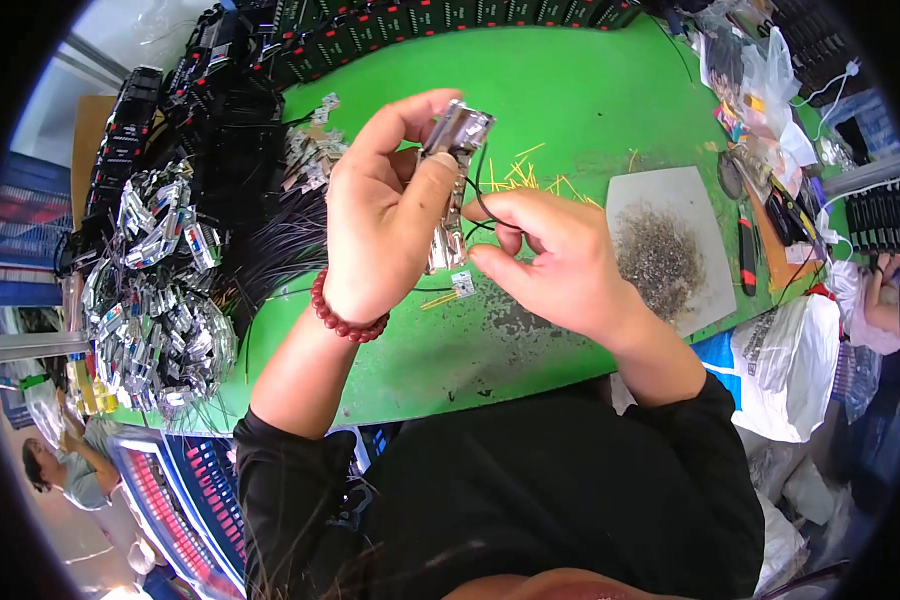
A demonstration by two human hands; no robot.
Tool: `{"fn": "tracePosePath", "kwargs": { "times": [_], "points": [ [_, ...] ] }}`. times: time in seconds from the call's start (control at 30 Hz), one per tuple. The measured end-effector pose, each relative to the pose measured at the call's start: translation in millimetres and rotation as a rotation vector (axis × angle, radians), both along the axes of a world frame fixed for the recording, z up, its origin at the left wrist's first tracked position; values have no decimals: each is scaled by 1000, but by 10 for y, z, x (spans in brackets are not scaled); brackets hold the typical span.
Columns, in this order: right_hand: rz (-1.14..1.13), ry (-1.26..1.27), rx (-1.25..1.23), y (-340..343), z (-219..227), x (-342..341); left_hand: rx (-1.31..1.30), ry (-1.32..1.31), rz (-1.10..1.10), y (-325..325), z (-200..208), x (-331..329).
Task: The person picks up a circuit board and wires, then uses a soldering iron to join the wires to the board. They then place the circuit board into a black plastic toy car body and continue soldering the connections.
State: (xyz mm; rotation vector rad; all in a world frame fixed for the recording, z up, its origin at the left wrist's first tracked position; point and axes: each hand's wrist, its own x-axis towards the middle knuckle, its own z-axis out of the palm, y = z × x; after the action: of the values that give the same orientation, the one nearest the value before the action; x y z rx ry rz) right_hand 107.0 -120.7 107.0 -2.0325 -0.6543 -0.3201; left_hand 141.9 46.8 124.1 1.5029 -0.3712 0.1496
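Note:
My left hand holds a small stack of silvery metal parts upright between thumb and fingers, above the green table. A red bead bracelet sits on that wrist. My right hand is just to the right of the stack and pinches a thin black wire that loops up to the metal parts. One small silvery piece lies on the table under the hands.
A heap of silvery parts with black wires lies at the left. Black trays line the back. Thin yellow sticks lie behind the hands. A grey mat with metal scraps and plastic bags sit at the right.

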Motion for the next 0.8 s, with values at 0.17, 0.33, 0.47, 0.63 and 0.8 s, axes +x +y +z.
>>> {"fn": "tracePosePath", "kwargs": {
  "times": [0.17,0.33,0.47,0.63,0.8],
  "points": [
    [-178,-323,-13,36,-232,16,-292,287,-72,-64,-259,42],
    [-148,-481,-104,-44,-288,113,-484,327,-31,-33,-331,66],
    [-98,-340,-251,-206,-265,174,-343,33,208,483,-397,186],
    [99,132,-481,-264,-743,-96,135,7,483,1261,-1017,-319],
    [194,332,-293,-102,-1131,-397,316,254,734,1744,-1558,-899]
  ]
}}
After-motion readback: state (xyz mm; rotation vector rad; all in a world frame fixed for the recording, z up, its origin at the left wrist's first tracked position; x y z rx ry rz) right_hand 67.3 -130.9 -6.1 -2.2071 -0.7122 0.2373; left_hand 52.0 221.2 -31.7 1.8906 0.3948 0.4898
